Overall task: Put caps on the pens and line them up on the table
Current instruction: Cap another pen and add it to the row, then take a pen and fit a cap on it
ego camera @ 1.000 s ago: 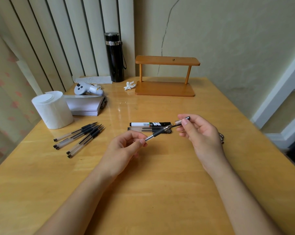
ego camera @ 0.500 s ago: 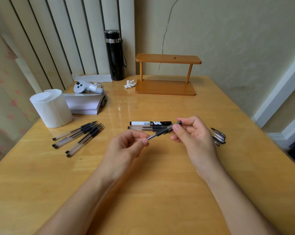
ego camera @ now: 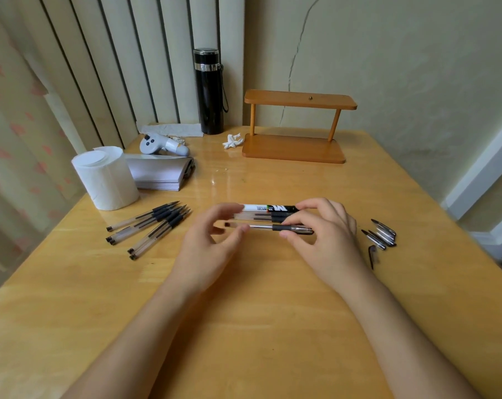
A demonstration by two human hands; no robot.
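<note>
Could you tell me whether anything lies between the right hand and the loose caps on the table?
Nothing visible does. The loose caps lie just to the right of the right hand, with only bare table between them. That hand is occupied for now, holding the capped pen together with the left hand.

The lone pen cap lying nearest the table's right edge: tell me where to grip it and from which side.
Pinch the lone pen cap across its narrow width near the middle, coming straight down from above with the right hand, which is closest. It lies flat on the table, pointing roughly toward and away from the person, apart from the other caps, so thumb and forefinger probably fit on either long side.
</note>
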